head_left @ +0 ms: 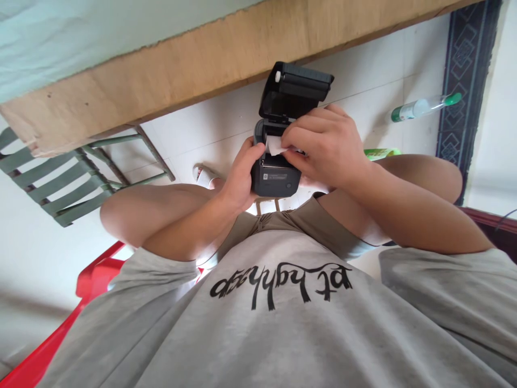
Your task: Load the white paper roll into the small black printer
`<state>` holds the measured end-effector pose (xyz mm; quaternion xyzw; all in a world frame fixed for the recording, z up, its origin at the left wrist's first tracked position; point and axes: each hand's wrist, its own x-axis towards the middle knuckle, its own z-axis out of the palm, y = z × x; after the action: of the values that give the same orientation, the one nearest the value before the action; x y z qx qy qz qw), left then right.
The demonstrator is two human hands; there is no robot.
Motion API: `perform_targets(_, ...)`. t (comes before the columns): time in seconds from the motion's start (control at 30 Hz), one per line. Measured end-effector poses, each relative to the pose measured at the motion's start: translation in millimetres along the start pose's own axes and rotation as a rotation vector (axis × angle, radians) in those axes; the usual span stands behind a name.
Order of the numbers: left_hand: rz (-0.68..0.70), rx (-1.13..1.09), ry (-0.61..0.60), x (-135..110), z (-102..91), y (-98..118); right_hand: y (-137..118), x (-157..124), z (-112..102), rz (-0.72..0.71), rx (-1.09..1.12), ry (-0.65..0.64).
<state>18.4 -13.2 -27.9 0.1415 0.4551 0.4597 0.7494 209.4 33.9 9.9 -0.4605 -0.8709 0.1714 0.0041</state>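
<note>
Left hand (239,175) grips the black portable label printer (277,182) by its left side, fingers wrapped around the casing, thumb up on the rim of the open compartment near the paper. Printer is held up in front of the body, between the knees, just to the near side of the wooden board edge (226,56). Its lid (297,97) is flipped open toward the far side; a roller with a white end (278,76) shows in it. Small label and round button on the near face, print too small to read.

Right hand (331,137) comes in from the right, over the compartment, thumb and fingers closed on the white paper (274,144), which sits partly inside the printer. Whether the paper is a full roll: can't tell, fingers cover part.

Around: pale green sheet (81,37) on the board, far left. Green-slatted chair (76,172) at left, red plastic chair (100,275) near left. Clear plastic bottle (424,108) with green cap lies on its side on the tiled floor (210,118), far right. Bright green item (382,153) partly hidden behind the right knee. Person wears a grey T-shirt (262,334) with black lettering and brown shorts (274,222).
</note>
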Motion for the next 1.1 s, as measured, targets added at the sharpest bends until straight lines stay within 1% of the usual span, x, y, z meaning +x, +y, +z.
perform_targets(0.07,-0.012,-0.018,0.007,0.7,0.4,0.8,-2.6,-1.9,-0.4,-0.018,0.002,0.02)
perform_targets(0.1,-0.02,-0.029,0.007,0.9,0.5,1.4,-3.8,-3.3,0.1,-0.06,0.0,0.057)
perform_targets(0.13,-0.027,-0.039,0.002,0.8,0.5,1.9,-4.9,-4.8,1.0,-0.131,-0.002,0.123)
perform_targets(0.23,-0.035,-0.04,-0.028,-0.6,-0.4,3.4,-7.4,-8.7,2.6,-0.421,0.006,0.375)
perform_targets(0.27,-0.036,-0.028,-0.041,-1.4,-1.0,3.5,-7.6,-9.4,1.9,-0.503,0.026,0.42)
perform_targets(0.33,-0.042,0.014,-0.062,-2.5,-2.7,3.1,-6.0,-10.2,-2.6,-0.593,0.088,0.421)
perform_targets(0.4,-0.046,0.073,-0.088,-2.6,-4.9,1.8,-1.8,-10.4,-10.7,-0.583,0.167,0.436)
perform_targets(0.43,-0.048,0.101,-0.102,-2.2,-6.0,1.0,1.0,-10.6,-15.8,-0.547,0.198,0.488)
perform_targets(0.47,-0.048,0.123,-0.119,-1.7,-6.9,0.4,3.8,-10.9,-21.0,-0.481,0.209,0.559)
perform_targets(0.5,-0.048,0.141,-0.14,-1.3,-7.7,0.0,6.4,-11.5,-26.1,-0.386,0.203,0.625)
perform_targets(0.53,-0.052,0.155,-0.164,-0.9,-8.3,-0.2,8.4,-12.3,-30.6,-0.276,0.185,0.66)
perform_targets(0.57,-0.056,0.165,-0.187,-0.7,-8.5,-0.2,9.8,-13.4,-34.4,-0.168,0.167,0.655)
perform_targets(0.6,-0.057,0.174,-0.207,-0.7,-8.6,-0.2,10.5,-14.7,-37.1,-0.081,0.162,0.623)
perform_targets(0.63,-0.06,0.183,-0.22,-0.8,-8.6,-0.1,10.5,-16.1,-38.8,-0.023,0.178,0.577)
perform_targets(0.67,-0.062,0.191,-0.225,-0.9,-8.6,-0.1,10.0,-17.7,-39.4,0.0,0.223,0.534)
perform_targets(0.73,-0.061,0.199,-0.218,-0.7,-8.8,-0.6,8.5,-20.6,-38.1,-0.022,0.354,0.492)
perform_targets(0.8,-0.053,0.19,-0.207,0.4,-9.7,-1.7,8.4,-22.4,-34.9,-0.057,0.444,0.487)
perform_targets(0.83,-0.048,0.179,-0.207,1.3,-10.3,-2.3,9.2,-22.6,-32.9,-0.066,0.447,0.475)
perform_targets(0.9,-0.032,0.159,-0.208,3.2,-11.6,-3.2,12.6,-21.5,-28.1,-0.068,0.386,0.425)
perform_targets(0.93,-0.026,0.154,-0.211,4.0,-12.2,-3.3,14.7,-20.2,-25.0,-0.055,0.348,0.38)
perform_targets(1.0,-0.022,0.151,-0.214,4.7,-12.7,-2.4,18.2,-16.9,-17.6,0.001,0.313,0.23)
perform_targets(1.07,-0.026,0.145,-0.208,3.7,-11.9,0.1,18.8,-13.3,-9.4,0.026,0.361,0.083)
perform_targets(1.1,-0.029,0.135,-0.197,2.7,-11.0,1.8,17.8,-11.6,-5.7,0.02,0.401,0.03)
